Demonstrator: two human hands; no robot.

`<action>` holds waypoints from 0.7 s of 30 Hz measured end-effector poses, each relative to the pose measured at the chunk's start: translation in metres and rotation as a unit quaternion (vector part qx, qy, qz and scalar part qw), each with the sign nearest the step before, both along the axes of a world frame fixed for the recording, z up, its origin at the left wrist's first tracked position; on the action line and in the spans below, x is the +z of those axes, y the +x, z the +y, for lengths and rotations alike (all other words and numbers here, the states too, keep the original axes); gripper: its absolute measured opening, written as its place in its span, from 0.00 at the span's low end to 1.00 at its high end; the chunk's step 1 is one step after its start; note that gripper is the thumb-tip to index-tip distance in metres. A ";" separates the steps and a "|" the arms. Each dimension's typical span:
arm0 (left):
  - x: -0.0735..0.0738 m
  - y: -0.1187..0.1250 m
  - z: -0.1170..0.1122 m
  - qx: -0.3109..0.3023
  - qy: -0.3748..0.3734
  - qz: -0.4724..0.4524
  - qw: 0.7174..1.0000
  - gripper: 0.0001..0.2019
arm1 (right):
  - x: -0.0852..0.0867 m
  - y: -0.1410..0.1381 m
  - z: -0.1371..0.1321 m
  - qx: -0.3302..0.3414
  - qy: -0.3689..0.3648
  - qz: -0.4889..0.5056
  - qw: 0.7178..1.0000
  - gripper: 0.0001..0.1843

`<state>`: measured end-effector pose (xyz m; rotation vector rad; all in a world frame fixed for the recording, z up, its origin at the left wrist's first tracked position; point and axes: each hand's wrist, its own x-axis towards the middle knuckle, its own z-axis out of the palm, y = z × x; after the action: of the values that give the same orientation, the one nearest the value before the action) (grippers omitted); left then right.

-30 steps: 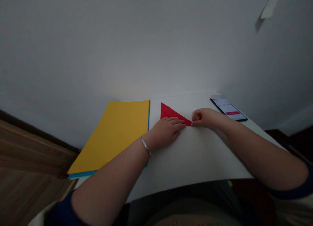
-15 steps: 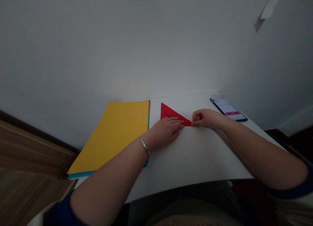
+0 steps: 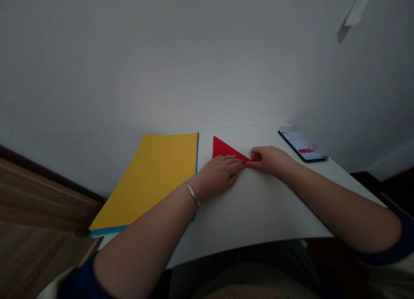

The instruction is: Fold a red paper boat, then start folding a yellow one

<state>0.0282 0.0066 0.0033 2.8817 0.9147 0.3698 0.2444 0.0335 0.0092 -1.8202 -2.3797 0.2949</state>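
A folded red sheet of paper (image 3: 225, 149), triangular in outline, lies on the white table. My left hand (image 3: 220, 172) rests flat across its lower edge, fingers stretched out and pointing right. A silver bangle circles that wrist. At the paper's right-hand corner, my right hand (image 3: 263, 159) has its fingers curled and pinches the tip between thumb and forefinger. The left fingers and the right thumb hide the lower edge and the corner of the paper.
To the left lies a stack of coloured paper (image 3: 155, 174), yellow on top with blue edges below. A phone (image 3: 300, 148) with a lit screen rests at the table's right edge. A grey-white wall (image 3: 207, 66) rises behind the white table (image 3: 252, 217).
My right hand has slid a little left along the paper, closer to my left fingertips, and now covers the corner. My left hand has stayed in place.
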 end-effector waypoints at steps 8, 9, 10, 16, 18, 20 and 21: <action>-0.002 -0.001 0.001 0.002 -0.002 0.005 1.000 0.18 | 0.003 0.004 0.002 0.013 -0.020 0.005 1.000 0.13; -0.002 -0.001 0.001 0.002 -0.005 0.007 1.000 0.18 | 0.002 0.006 0.003 0.020 -0.022 0.011 0.999 0.13; -0.002 -0.001 0.001 0.001 -0.007 0.008 1.000 0.18 | 0.001 0.007 0.004 0.027 -0.025 0.018 0.999 0.12; 0.002 -0.002 -0.002 0.016 -0.020 0.005 1.000 0.17 | -0.002 0.013 0.010 0.043 -0.051 0.049 0.997 0.12; 0.001 -0.003 -0.002 0.017 -0.022 0.003 1.000 0.17 | -0.002 0.016 0.012 0.044 -0.060 0.055 0.996 0.11; 0.001 -0.005 -0.003 0.016 -0.026 0.001 1.000 0.17 | -0.003 0.019 0.015 0.036 -0.074 0.055 0.995 0.11; 0.000 -0.005 -0.003 0.014 -0.029 0.000 0.999 0.17 | -0.004 0.021 0.016 0.030 -0.083 0.054 0.995 0.11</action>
<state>0.0228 0.0038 0.0037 2.8198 0.9509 0.3395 0.2655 0.0498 0.0056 -1.7515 -2.4022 0.5976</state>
